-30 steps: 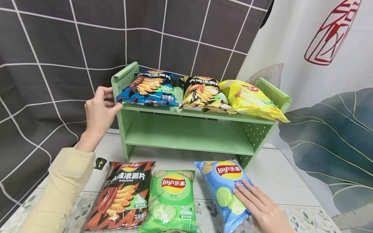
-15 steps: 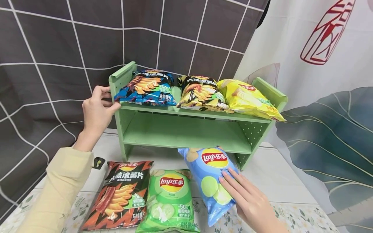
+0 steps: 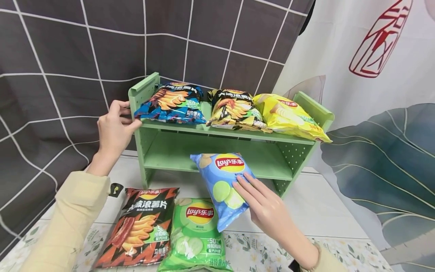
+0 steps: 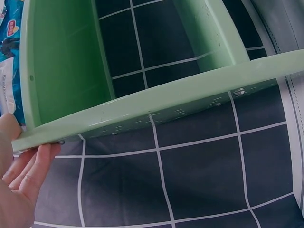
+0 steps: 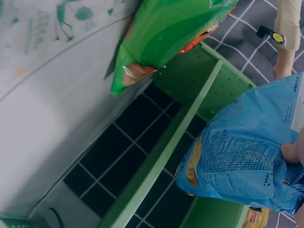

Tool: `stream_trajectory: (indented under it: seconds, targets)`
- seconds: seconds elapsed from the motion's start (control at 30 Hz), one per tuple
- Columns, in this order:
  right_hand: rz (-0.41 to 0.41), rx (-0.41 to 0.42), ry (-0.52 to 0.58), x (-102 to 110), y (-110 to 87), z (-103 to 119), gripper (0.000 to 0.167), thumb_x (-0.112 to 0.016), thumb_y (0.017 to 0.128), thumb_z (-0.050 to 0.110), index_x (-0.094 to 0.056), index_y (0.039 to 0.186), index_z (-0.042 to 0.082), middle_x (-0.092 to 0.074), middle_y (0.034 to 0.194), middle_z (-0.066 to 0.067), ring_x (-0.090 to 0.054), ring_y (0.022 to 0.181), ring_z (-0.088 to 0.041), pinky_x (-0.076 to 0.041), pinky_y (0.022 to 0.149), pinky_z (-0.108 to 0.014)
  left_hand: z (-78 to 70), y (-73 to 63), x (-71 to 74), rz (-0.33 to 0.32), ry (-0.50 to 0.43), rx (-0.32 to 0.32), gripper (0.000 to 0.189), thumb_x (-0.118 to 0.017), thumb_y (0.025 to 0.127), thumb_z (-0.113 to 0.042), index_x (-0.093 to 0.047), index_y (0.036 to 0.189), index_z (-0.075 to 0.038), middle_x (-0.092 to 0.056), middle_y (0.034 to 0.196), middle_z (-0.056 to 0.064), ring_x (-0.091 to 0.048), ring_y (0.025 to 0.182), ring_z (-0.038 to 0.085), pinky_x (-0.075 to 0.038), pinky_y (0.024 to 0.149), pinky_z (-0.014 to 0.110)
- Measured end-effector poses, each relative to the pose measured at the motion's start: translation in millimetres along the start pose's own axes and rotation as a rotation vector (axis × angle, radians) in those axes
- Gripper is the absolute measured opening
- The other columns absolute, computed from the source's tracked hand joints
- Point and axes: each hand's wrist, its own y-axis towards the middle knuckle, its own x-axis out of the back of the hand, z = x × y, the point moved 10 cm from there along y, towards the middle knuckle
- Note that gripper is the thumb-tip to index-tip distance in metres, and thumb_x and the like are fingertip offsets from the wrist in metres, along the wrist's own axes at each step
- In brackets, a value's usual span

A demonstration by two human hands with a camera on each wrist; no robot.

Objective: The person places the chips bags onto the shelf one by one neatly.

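A blue bag of potato chips [image 3: 225, 185] is held up in front of the green shelf's lower board [image 3: 221, 155]. My right hand [image 3: 265, 204] grips it, fingers across the printed front; in the right wrist view the thumb [image 5: 290, 151] presses the back. At the far left, my left hand [image 3: 115, 126] pinches the upright side panel of the green shelf [image 4: 156, 102], thumb and fingers on opposite faces. On the top board lie a dark blue chip bag [image 3: 175, 104], a black-and-yellow one [image 3: 236, 109] and a yellow one [image 3: 292, 117].
A black-and-red chip bag [image 3: 139, 226] and a green one [image 3: 197, 234] lie side by side on the table [image 3: 306, 219], in front of the shelf. Behind stand a dark gridded curtain [image 3: 112, 49] and a pale patterned one [image 3: 340, 49].
My right hand has lifted the blue chip bag off the table and carried it up and left, toward the lower board. The left hand stays on the side panel.
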Motion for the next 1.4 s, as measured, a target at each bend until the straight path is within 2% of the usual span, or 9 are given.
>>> stream_trajectory:
  seconds: [0.17,0.27,0.33,0.5,0.63,0.77,0.9,1.1,1.4]
  targets:
    - [0.018,0.005,0.007,-17,12.8,-1,0.043,-0.037,0.091,0.000,-0.061,0.126,0.003,-0.065,0.125,-0.013,-0.061,0.116,-0.033,-0.051,0.092,-0.039,0.9,0.2,-0.9,0.001,0.012,-0.003,0.036,-0.069,0.080,-0.005,-0.057,0.113,0.005,-0.071,0.105,0.022,-0.072,0.080,0.037,-0.032,0.069,-0.003]
    - [0.023,-0.001,0.017,-26,20.7,-1,0.047,-0.049,0.082,-0.006,-0.061,0.127,0.003,-0.065,0.126,-0.013,-0.060,0.118,-0.033,-0.051,0.093,-0.040,1.3,0.3,-0.9,0.002,0.022,0.001,0.037,-0.069,0.080,-0.006,-0.056,0.113,0.005,-0.071,0.105,0.021,-0.072,0.080,0.037,-0.049,0.075,0.016]
    - [0.033,-0.003,0.021,-32,25.4,-1,0.054,-0.056,0.075,-0.009,-0.060,0.127,0.004,-0.064,0.128,-0.013,-0.059,0.120,-0.032,-0.050,0.095,-0.040,1.3,0.3,-1.0,0.003,0.027,0.001,0.037,-0.069,0.080,-0.006,-0.056,0.113,0.005,-0.071,0.105,0.021,-0.072,0.080,0.037,-0.050,0.077,0.022]
    - [0.044,0.031,0.000,-49,33.5,3,0.062,-0.068,0.068,-0.011,-0.060,0.127,0.004,-0.064,0.128,-0.012,-0.058,0.122,-0.031,-0.048,0.099,-0.040,2.2,0.2,-0.3,-0.002,0.023,-0.002,0.037,-0.069,0.080,-0.005,-0.056,0.112,0.005,-0.071,0.105,0.022,-0.072,0.080,0.037,-0.034,0.072,0.000]
    - [0.054,0.061,-0.036,-63,36.0,5,0.061,-0.073,0.070,-0.008,-0.060,0.128,0.006,-0.065,0.127,-0.011,-0.058,0.122,-0.029,-0.049,0.097,-0.038,2.7,0.5,-0.6,0.001,0.019,0.001,0.037,-0.070,0.080,-0.006,-0.056,0.113,0.005,-0.071,0.105,0.021,-0.071,0.080,0.038,-0.029,0.070,-0.002]
    - [0.040,0.042,-0.039,-71,39.2,3,0.055,-0.070,0.074,-0.005,-0.062,0.126,0.010,-0.065,0.112,-0.010,-0.062,0.102,-0.025,-0.054,0.076,-0.031,2.8,1.0,-2.0,0.013,0.015,0.005,0.037,-0.070,0.080,-0.006,-0.056,0.113,0.005,-0.071,0.106,0.022,-0.071,0.081,0.038,-0.028,0.067,-0.004]
    - [-0.017,0.003,-0.084,-69,44.3,-1,0.044,-0.068,0.074,-0.002,-0.066,0.115,0.013,-0.060,0.094,-0.005,-0.056,0.082,-0.021,-0.048,0.062,-0.028,2.6,1.5,-2.0,0.012,0.009,0.005,0.037,-0.069,0.081,-0.006,-0.056,0.113,0.005,-0.071,0.107,0.022,-0.072,0.081,0.038,-0.028,0.066,-0.005]
    - [-0.057,-0.026,-0.117,-70,46.3,-3,0.029,-0.075,0.072,0.004,-0.069,0.098,0.012,-0.071,0.094,-0.001,-0.065,0.082,-0.019,-0.055,0.076,-0.031,2.5,2.2,-1.4,0.007,-0.003,0.003,0.036,-0.069,0.080,-0.005,-0.056,0.113,0.005,-0.071,0.107,0.022,-0.071,0.080,0.038,-0.029,0.065,-0.005]
    - [0.046,0.008,-0.057,-90,40.5,0,0.040,-0.082,0.073,0.018,-0.069,0.111,0.010,-0.072,0.111,-0.004,-0.069,0.101,-0.023,-0.057,0.080,-0.033,1.7,2.1,-1.4,0.010,-0.008,0.002,0.036,-0.068,0.080,-0.004,-0.056,0.112,0.007,-0.071,0.106,0.023,-0.071,0.081,0.038,-0.029,0.065,-0.006]
